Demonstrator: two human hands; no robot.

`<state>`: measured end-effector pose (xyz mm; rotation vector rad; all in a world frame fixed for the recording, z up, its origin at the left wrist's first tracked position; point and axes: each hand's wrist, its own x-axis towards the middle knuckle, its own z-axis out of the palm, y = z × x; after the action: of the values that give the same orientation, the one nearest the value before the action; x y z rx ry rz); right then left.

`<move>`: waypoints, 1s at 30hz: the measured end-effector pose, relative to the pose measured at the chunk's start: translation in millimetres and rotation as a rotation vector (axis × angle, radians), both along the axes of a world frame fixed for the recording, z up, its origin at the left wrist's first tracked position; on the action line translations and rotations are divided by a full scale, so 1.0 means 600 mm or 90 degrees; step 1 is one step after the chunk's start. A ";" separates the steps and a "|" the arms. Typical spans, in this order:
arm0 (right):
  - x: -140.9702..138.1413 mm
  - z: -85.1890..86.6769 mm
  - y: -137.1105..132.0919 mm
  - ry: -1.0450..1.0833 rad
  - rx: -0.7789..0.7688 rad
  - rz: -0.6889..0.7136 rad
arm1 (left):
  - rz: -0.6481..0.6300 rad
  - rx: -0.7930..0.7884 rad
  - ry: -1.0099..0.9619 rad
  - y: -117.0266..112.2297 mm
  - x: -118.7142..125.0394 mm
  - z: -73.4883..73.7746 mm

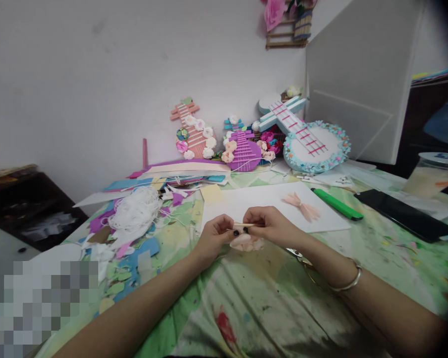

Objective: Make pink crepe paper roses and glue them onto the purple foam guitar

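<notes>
Your two hands meet over the middle of a paint-stained tabletop [381, 248]. Your left hand [213, 234] and right hand [269, 226] each pinch one end of a thin pale strip [244, 225], fingertips pressed together on it. A peach paper ruffle [248, 243] sits just beneath the strip, touching both hands. Just beyond lies a white sheet [261, 199] carrying a peach paper bow [301, 206]. A green marker [336, 204] and a black phone [406, 215] lie to the right. A pile of white string [134, 211] is on the left, and guitar-shaped crafts [242, 149] lean against the far wall.
</notes>
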<state>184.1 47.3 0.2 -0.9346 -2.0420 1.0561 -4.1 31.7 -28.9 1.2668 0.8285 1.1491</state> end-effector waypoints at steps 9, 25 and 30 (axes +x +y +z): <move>-0.003 0.009 -0.005 -0.031 0.010 -0.066 | -0.006 0.003 0.028 -0.003 0.006 0.009; -0.002 0.009 -0.006 -0.059 0.058 -0.051 | -0.019 -0.020 0.003 -0.004 0.003 0.005; 0.004 0.020 -0.012 -0.103 0.167 -0.033 | -0.023 0.001 0.039 -0.010 0.003 0.011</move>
<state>186.2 40.3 12.4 -0.9550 -2.2099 0.6819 -2.2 25.7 -22.5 1.3187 0.8464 1.0873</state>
